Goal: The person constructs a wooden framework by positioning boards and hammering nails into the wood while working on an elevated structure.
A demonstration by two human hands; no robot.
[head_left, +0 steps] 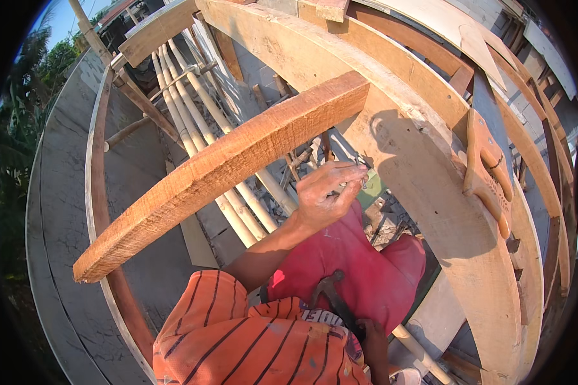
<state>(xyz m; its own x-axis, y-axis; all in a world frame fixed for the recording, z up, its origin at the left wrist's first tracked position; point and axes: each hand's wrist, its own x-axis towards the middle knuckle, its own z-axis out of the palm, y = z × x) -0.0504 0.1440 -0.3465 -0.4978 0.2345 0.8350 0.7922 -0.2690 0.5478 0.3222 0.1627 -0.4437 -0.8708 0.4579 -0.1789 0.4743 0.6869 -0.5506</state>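
A: Here we go: we're looking at the beam (225, 173), slanting across the frame, its right end up against the plank (423, 167), its left end out over the rail (127, 308).

B: And our left hand (327, 196) is just below it, fingertips pinched on slim bits (367, 165). Nails, we'd guess; they're too small to be sure.

A: Our right hand (375, 343) is low by the lap, fingers curled round the end of the hammer (332, 295), its head lying against the red trousers (334, 256).

B: So this looks to us like sorting nails before hammering. How do we do it well?

A: We roll one bit free, point away from the palm, and tuck the spares back. We check that the beam sits snug against the plank, and for the first taps we go light, fingertips low on the shank.

B: We should watch that saw (478, 157) on the plank, too; hard knocks could shake it loose. Any writing?

A: Pale block letters on the shirt (250, 346), broken up by folds, and small dark marks on the saw's wooden handle, too fine for us to make out. We spot no clear label on the hammer.
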